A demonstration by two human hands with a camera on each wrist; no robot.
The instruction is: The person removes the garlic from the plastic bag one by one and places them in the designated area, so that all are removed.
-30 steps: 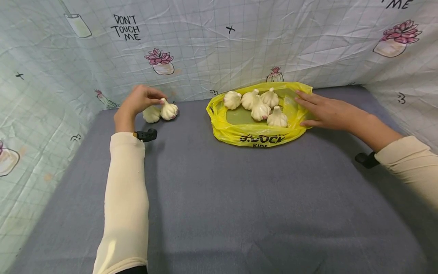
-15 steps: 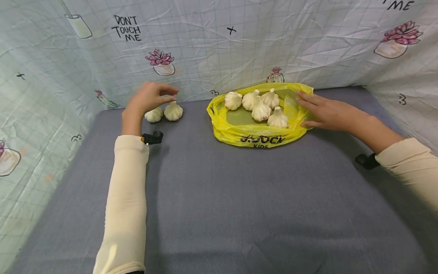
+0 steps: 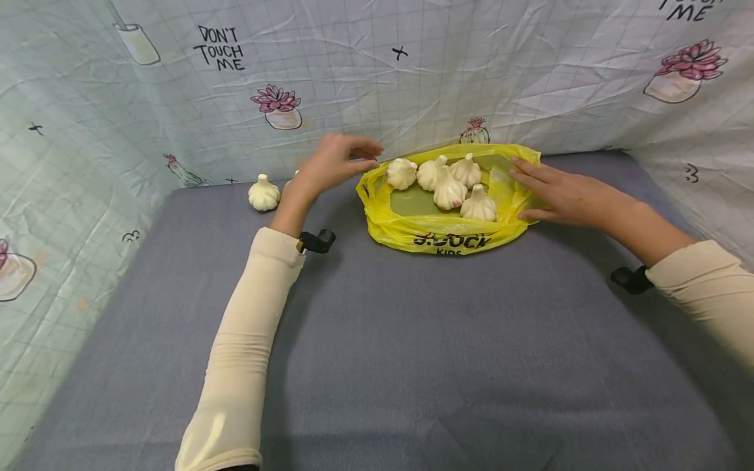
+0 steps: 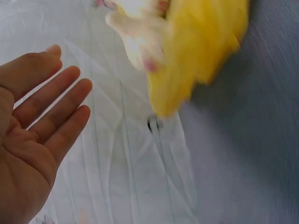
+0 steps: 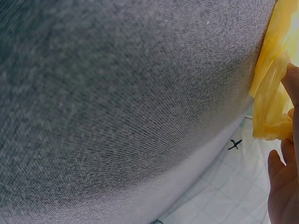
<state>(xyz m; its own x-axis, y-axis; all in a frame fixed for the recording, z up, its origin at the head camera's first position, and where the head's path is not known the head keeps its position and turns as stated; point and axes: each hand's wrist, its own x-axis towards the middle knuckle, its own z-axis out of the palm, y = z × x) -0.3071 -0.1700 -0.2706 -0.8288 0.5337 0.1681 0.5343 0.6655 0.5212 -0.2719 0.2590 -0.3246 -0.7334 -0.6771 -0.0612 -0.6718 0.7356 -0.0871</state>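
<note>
My left hand (image 3: 338, 160) is in the air just left of the yellow plastic bag (image 3: 448, 235), fingers relaxed and nothing in them. The left wrist view shows its palm and spread fingers (image 4: 60, 116) apart from the bag. Inside the wide-mouthed bag lie several white garlic bulbs (image 3: 449, 191). My right hand (image 3: 574, 196) rests with straight fingers on the bag's right rim; the right wrist view catches part of this hand (image 5: 282, 186) against the yellow plastic (image 5: 271, 98). Back left, a garlic bulb (image 3: 264, 194) stands on the table, and another is mostly hidden behind my left wrist.
A grey cloth (image 3: 448, 340) covers the table. Close behind the bag hangs a pale curtain (image 3: 365, 85) printed with potted plants and lettering, which also runs down both sides.
My left hand has let go of a garlic bulb beside another one at the back left, then moved right to the bag's left end. My right hand has stayed on the bag's rim.
</note>
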